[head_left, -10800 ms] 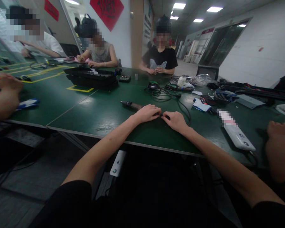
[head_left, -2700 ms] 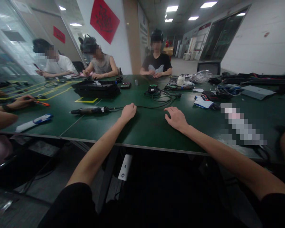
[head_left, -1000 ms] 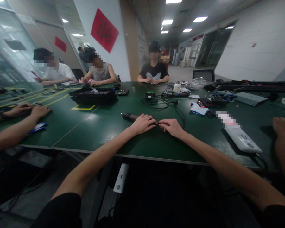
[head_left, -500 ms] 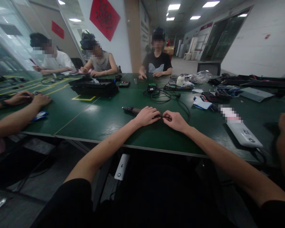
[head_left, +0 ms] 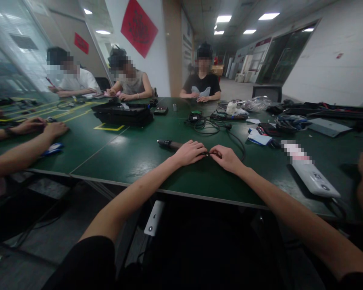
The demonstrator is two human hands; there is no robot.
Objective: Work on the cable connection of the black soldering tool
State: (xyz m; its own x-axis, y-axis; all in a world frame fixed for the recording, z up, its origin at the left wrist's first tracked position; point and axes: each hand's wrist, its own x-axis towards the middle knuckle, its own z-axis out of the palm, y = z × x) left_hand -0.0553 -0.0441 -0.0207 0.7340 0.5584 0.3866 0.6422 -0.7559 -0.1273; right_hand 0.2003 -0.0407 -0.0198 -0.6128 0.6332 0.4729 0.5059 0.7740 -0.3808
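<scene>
A dark electric screwdriver [head_left: 169,144] lies on the green table [head_left: 133,161], its metal tip pointing left. My left hand [head_left: 191,153] is closed over its rear part, hiding much of the body. Close beside it, my right hand [head_left: 226,158] pinches a black cable at the screwdriver's tail end. The fingertips of both hands nearly meet there, and the exact join is too small to make out. Behind my right hand the black cable [head_left: 241,146] curves back toward a coil [head_left: 205,127] farther up the table.
A black tray [head_left: 122,114] stands at the back left. To the right lie a white power bank [head_left: 316,177], a blue-and-white cloth [head_left: 259,137] and a grey flat panel [head_left: 329,127]. Three people sit across the table; another person's hands [head_left: 53,129] work at the left.
The view has tilted slightly. My hands stay on the screwdriver and cable, with the right fingers shifted a little at the tail. The person opposite has brought their hands together.
</scene>
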